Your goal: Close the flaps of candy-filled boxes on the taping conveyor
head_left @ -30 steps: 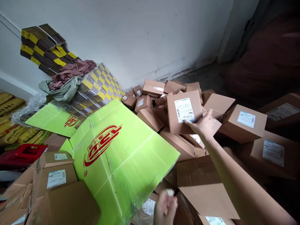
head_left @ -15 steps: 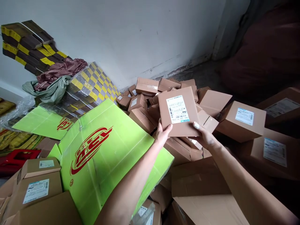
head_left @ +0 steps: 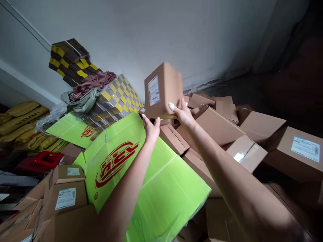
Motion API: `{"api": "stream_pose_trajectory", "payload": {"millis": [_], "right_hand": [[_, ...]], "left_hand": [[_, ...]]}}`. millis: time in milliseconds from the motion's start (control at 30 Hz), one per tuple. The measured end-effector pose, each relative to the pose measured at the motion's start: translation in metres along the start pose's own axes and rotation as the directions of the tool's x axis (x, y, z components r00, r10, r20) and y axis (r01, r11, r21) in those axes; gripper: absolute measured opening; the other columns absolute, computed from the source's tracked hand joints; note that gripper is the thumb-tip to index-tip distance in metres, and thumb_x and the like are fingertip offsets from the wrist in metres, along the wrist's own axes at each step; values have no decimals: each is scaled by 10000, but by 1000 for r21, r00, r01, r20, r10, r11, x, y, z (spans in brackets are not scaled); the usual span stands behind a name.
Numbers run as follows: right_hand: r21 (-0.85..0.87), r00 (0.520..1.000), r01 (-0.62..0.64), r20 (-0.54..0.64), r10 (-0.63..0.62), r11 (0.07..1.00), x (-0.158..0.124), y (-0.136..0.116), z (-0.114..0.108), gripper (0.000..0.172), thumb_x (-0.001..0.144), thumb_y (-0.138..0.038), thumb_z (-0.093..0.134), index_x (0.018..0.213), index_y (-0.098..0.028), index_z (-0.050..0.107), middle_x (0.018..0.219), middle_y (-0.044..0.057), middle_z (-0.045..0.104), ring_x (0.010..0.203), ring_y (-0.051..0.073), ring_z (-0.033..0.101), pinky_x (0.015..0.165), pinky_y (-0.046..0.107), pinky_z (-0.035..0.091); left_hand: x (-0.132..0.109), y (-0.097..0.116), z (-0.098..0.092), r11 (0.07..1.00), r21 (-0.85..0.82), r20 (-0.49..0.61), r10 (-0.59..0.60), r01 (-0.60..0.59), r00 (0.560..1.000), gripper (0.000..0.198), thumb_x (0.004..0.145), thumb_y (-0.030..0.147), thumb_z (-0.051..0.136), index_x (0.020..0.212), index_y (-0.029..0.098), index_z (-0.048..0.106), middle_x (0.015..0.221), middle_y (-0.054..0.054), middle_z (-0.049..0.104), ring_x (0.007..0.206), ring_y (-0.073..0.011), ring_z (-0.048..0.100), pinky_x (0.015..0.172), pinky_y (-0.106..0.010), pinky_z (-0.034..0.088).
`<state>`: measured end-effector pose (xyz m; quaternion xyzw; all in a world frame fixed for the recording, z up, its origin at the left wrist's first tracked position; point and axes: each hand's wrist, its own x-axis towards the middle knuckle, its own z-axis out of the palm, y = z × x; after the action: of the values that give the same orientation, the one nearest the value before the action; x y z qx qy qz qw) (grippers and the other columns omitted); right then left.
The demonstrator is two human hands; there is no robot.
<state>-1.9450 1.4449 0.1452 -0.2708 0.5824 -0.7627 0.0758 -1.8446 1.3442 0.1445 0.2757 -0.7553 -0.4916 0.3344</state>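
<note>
A brown cardboard box (head_left: 173,87) with a white shipping label on its left face is held up in front of the wall, tilted, above the pile of boxes. My right hand (head_left: 184,114) grips its lower right side, thumb along the bottom edge. Below the box's lower left edge, my left hand (head_left: 152,130) has its fingers and thumb up against it. Under my forearms lies a bright green carton (head_left: 171,174) with red lettering.
Loose brown boxes (head_left: 214,124) are heaped ahead and to the right. Labelled boxes (head_left: 68,188) stand at the left. Behind the green carton are yellow-and-grey bundles (head_left: 123,97), crumpled sacks (head_left: 83,99), a red container (head_left: 47,161) and stacked yellow sacks (head_left: 25,114).
The box has been raised and carried left, and turned so a side face shows beside the labelled one. Both hands moved with it. The view has swung right-to-left, showing more yellow sacks.
</note>
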Motion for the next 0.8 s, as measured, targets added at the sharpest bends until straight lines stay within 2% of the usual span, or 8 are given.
{"api": "stream_pose_trajectory", "payload": {"millis": [67,167,200,267,367,500,667,800], "right_hand": [[72,998,37,51,-41,997,18,-10,31,925,773,-586,576,1461,-160,128,1453,106,357,1319,238,363,1032,399,403],[108,976,135,155,-150,985,4,-9,49,776,738,-536,658,1374,-193,377,1414,72,425,1302,236,389,1054,392,381],[96,970,136,189,-152,986,-8,-2,48,665,734,-516,673,1288,-196,491,1353,67,498,1259,238,444,1051,398,388],[40,975,45,216,-53,998,-41,20,36,490,743,-498,672,1115,-184,621,1210,75,613,1138,247,552,1021,432,420],[-93,975,-178,121,189,980,-96,62,5,450,738,-500,662,1039,-165,648,1118,102,658,1046,269,605,984,483,443],[-269,940,-327,7,341,906,-160,83,-46,430,706,-532,627,979,-202,661,1102,99,666,1041,296,609,963,485,459],[-657,911,-408,-252,325,634,-229,37,-135,382,644,-532,584,950,-324,681,963,73,698,876,319,646,780,471,519],[-765,810,-586,-551,201,267,-295,12,-216,553,674,-585,547,1154,-320,621,1136,162,625,1039,369,581,861,509,461]], "left_hand": [[-36,-18,-18,988,145,94,30,-44,995,876,732,367,711,1444,155,248,1515,-166,219,1414,-321,117,1153,-474,95],[-152,-64,-38,951,288,341,10,-114,940,874,704,414,723,1441,238,288,1528,-120,191,1412,-354,60,1125,-574,87],[-197,-82,-42,943,318,414,-42,-101,909,863,703,399,725,1436,238,300,1529,-114,176,1407,-367,33,1110,-611,68],[-280,-116,-45,918,396,415,-173,-6,893,482,851,298,537,1327,241,484,1484,-119,282,1393,-352,132,1094,-648,23],[-352,-157,-48,883,467,363,-238,45,901,400,896,161,364,1183,305,604,1383,-85,436,1348,-317,283,1089,-671,11],[-345,-177,-62,874,485,380,-192,-18,905,594,830,8,352,1234,402,539,1426,-13,371,1347,-297,292,1093,-673,79],[-320,-136,-92,880,457,518,-147,-128,842,675,791,-3,369,1362,355,403,1499,-4,255,1385,-311,213,1108,-640,124],[-366,-106,-103,975,218,771,-142,-48,621,540,833,135,470,1351,286,453,1446,-44,399,1366,-292,295,1140,-498,204]]}}
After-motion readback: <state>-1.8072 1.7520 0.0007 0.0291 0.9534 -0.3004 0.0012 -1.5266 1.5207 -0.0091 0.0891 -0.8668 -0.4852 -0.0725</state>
